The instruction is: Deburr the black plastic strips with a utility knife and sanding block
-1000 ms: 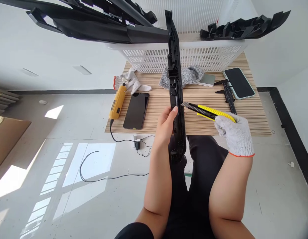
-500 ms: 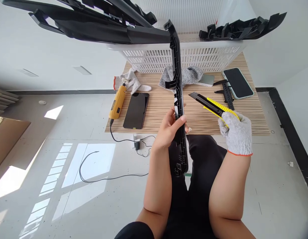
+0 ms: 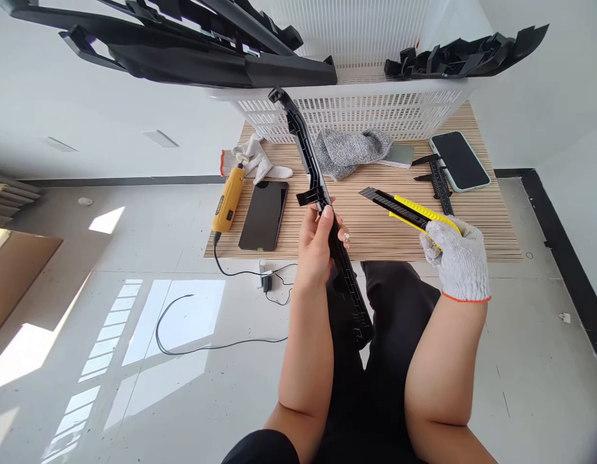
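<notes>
A long black plastic trim piece (image 3: 344,274) slants from the basket's front down over my lap, its ribbed side facing up. Bare and closed around its middle, my left hand (image 3: 318,241) has the thumb lying on top. My right hand (image 3: 455,248), in a white knit glove with an orange cuff, grips a yellow utility knife (image 3: 414,209). The knife's blade is out and points left, a short gap away from the trim piece. Part of the knife handle is hidden inside the glove.
Behind the wooden table (image 3: 375,235) edge stands a white plastic basket (image 3: 399,106) holding several black parts (image 3: 196,61). On the table lie a yellow rotary tool (image 3: 228,198), a dark phone (image 3: 264,216), a glove (image 3: 259,160), a grey cloth (image 3: 351,151), a caliper (image 3: 440,183) and another phone (image 3: 461,161).
The trim piece has tilted, its top end swinging left and down off the basket rim. My left hand sits slightly higher and further left. The knife has shifted slightly left.
</notes>
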`<state>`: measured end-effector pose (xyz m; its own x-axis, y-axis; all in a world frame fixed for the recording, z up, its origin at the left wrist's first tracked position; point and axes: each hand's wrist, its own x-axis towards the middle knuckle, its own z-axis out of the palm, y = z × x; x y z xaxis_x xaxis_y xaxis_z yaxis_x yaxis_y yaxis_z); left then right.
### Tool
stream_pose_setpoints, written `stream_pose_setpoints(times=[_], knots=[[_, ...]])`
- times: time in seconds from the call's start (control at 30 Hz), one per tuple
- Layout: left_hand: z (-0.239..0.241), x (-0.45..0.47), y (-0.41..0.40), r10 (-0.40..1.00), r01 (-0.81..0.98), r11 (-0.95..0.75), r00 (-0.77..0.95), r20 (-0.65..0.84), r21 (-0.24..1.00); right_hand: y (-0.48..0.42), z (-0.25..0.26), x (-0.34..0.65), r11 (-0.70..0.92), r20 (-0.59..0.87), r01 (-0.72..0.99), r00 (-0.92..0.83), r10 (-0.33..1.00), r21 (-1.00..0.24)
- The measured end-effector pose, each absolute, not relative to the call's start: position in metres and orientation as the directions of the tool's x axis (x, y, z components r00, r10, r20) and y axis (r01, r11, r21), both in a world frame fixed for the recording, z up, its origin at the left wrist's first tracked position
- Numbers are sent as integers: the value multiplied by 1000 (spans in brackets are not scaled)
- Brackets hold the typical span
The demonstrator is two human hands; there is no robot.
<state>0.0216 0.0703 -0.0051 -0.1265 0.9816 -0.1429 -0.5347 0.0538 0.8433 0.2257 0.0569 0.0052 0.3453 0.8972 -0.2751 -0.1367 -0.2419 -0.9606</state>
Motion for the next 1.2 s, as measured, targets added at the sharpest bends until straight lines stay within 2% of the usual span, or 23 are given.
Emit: stream_pose_setpoints(times=[0.23, 0.37, 0.5, 0.67, 0.8, 0.9, 1.0, 1.13, 1.2], knots=[[-4, 28, 75, 922, -473, 35, -325, -211, 881, 52, 7, 228, -194, -193, -17, 193, 962, -981], [-11, 28, 79, 891, -461, -22, -411, -192, 887, 52, 8, 229, -272, -259, 64, 157, 953, -960], [-15, 27, 81, 902, -480, -52, -400, -166, 876, 52, 5, 229, -288, -283, 192, 55, 958, -938], [-18, 24, 83, 919, -507, -101, -377, -115, 856, 54, 3, 226, -203, -151, 275, 199, 968, -940], [-21, 20, 83, 913, -516, -105, -388, -123, 850, 55, 2, 227, -181, -141, 329, 140, 980, -927], [-23, 19, 83, 913, -518, -74, -379, -151, 852, 55, 2, 229, -170, -114, 297, 196, 974, -940], [-23, 21, 82, 918, -534, -51, -359, -172, 844, 54, 3, 230, -189, -163, 293, 111, 980, -937], [-21, 23, 82, 925, -540, -10, -324, -198, 842, 55, 5, 230, -221, -175, 270, 182, 967, -937], [-20, 24, 81, 929, -546, 17, -301, -215, 838, 56, 6, 230, -254, -226, 263, 135, 965, -931]])
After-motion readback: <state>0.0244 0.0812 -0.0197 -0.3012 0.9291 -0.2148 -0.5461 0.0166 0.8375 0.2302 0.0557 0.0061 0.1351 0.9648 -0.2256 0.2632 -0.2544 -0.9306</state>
